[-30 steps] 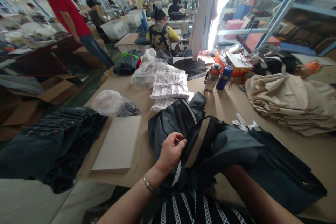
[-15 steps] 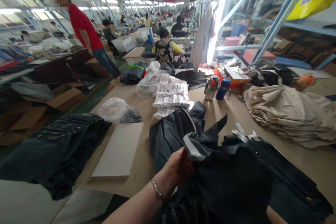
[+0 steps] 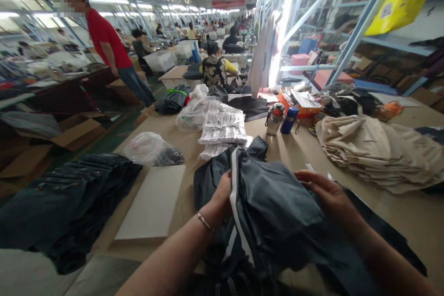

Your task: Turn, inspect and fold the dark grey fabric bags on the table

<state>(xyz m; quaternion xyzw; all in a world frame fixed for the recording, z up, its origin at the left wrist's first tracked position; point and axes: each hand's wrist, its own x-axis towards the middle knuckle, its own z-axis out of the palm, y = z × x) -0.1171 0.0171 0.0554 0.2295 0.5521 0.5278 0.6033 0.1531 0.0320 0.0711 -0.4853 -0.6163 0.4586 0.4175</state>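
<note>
Between my hands is a dark grey-green garment piece [image 3: 277,199] with a white strip along its left edge. My left hand [image 3: 222,194], a bangle on its wrist, grips the piece at that strip; the fingertips are hidden behind the cloth. On the far right side of the piece, my right hand [image 3: 326,194] holds its upper edge, fingers bent against the fabric. Beneath it, another dark garment [image 3: 208,178] lies on the table. More dark cloth [image 3: 388,226] shows under my right forearm.
A stack of dark garments [image 3: 69,203] hangs over the table's left edge beside a white board [image 3: 152,203]. Plastic-wrapped labels [image 3: 224,125], a clear bottle [image 3: 275,120] and a blue bottle [image 3: 289,120] stand farther back. Beige cloth [image 3: 374,148] is piled right. A person in red [image 3: 111,37] stands left.
My right hand has come up into view, holding the far side of the garment piece. The piece is now spread out, its white strip running lengthwise. The view has shifted slightly.
</note>
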